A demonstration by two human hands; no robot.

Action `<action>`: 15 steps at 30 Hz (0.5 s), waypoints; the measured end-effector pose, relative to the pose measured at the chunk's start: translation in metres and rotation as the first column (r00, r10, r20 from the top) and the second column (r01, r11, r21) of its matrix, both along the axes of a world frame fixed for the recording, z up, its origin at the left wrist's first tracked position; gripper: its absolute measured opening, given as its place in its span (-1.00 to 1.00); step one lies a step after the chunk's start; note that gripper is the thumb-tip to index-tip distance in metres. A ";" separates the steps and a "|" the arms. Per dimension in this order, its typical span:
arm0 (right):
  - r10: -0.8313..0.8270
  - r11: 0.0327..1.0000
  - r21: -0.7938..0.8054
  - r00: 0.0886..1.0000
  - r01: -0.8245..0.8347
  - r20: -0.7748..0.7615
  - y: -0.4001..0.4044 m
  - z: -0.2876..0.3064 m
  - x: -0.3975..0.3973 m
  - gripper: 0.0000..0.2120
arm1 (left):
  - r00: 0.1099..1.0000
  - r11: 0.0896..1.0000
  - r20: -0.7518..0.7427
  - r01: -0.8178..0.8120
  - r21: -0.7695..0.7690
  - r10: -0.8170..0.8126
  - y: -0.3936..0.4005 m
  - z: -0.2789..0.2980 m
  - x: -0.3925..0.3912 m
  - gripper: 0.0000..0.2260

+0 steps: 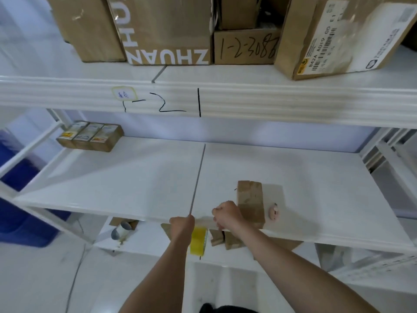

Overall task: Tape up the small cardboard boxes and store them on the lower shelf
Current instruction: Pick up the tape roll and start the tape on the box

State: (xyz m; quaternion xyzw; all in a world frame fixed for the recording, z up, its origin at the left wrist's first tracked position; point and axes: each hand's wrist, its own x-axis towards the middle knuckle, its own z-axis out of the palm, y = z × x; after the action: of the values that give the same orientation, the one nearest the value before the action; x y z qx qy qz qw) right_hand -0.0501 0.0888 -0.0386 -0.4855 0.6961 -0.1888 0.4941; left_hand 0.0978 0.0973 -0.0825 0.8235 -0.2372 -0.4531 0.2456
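Small box (250, 203) on middle shelf (135, 177), front right; three boxes (90, 136) back left; tape roll (198, 241) below.

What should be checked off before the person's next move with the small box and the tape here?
1. Small cardboard box within reach: ok, it stands on the middle shelf just beyond the right hand.
2. Tape roll located: ok, the yellow roll sits below the shelf edge, between the forearms.
3. Left hand gripping the tape: cannot tell, its fingers are hidden.
4. Right hand gripping anything: cannot tell, it is curled, fingers facing away.
5. Box flaps closed and taped: cannot tell, image too blurred.
6. Space on the lowest shelf: not ok, cardboard pieces clutter it near the roll.
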 end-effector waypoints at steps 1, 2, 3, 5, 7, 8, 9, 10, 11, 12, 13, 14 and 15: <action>0.017 0.998 0.054 1.000 -0.016 -0.007 0.002 -0.003 0.002 -0.77 | 0.999 0.999 -0.045 0.029 0.030 -0.028 0.002 -0.004 0.004 -0.70; 0.035 0.995 0.098 0.999 -0.033 -0.015 0.003 -0.006 0.005 -0.76 | 0.994 0.996 -0.096 0.066 0.055 -0.060 0.005 -0.007 0.007 -0.77; 0.049 0.991 0.127 0.999 -0.045 -0.023 0.005 -0.010 0.006 -0.75 | 0.982 0.992 -0.168 0.097 0.076 -0.083 0.009 -0.008 0.009 -0.84; 0.053 0.984 0.173 0.997 -0.044 -0.052 0.008 -0.014 0.009 -0.78 | 0.948 0.977 -0.295 0.167 0.135 -0.121 0.016 -0.007 0.012 -0.83; 0.035 0.979 0.202 0.997 -0.021 -0.067 0.012 -0.018 0.012 -0.82 | 0.931 0.963 -0.320 0.229 0.141 -0.175 0.018 -0.009 0.015 -0.73; 0.018 0.979 0.205 0.998 -0.004 -0.065 0.012 -0.019 0.014 -0.80 | 0.923 0.960 -0.332 0.249 0.126 -0.196 0.018 -0.010 0.016 -0.69; -0.001 0.979 0.204 0.998 0.015 -0.067 0.012 -0.021 0.016 -0.77 | 0.912 0.956 -0.348 0.271 0.115 -0.216 0.018 -0.011 0.016 -0.68; -0.014 0.977 0.209 0.997 0.029 -0.074 0.011 -0.022 0.016 -0.77 | 0.904 0.949 -0.358 0.292 0.120 -0.233 0.019 -0.010 0.017 -0.67; -0.023 0.975 0.220 0.997 0.040 -0.079 0.011 -0.023 0.018 -0.80 | 0.902 0.941 -0.356 0.310 0.135 -0.246 0.020 -0.010 0.018 -0.67; -0.027 0.971 0.234 0.997 0.044 -0.078 0.011 -0.024 0.020 -0.84 | 0.903 0.934 -0.347 0.323 0.151 -0.256 0.021 -0.012 0.020 -0.66; -0.032 0.969 0.244 0.998 0.045 -0.060 0.011 -0.025 0.022 -0.89 | 0.904 0.930 -0.339 0.329 0.162 -0.261 0.022 -0.013 0.022 -0.65; -0.045 0.965 0.256 0.998 0.052 -0.035 0.011 -0.028 0.024 -0.89 | 0.901 0.926 -0.344 0.338 0.170 -0.265 0.022 -0.015 0.026 -0.64; -0.063 0.962 0.267 0.998 0.064 -0.014 0.011 -0.030 0.026 -0.86 | 0.892 0.921 -0.367 0.345 0.181 -0.262 0.023 -0.016 0.029 -0.66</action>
State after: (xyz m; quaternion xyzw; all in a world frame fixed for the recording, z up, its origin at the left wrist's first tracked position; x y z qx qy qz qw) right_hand -0.0241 0.0998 -0.0683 -0.3924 0.7317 -0.1076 0.5468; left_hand 0.1265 0.1200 -0.0981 0.7101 -0.2613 -0.6452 0.1060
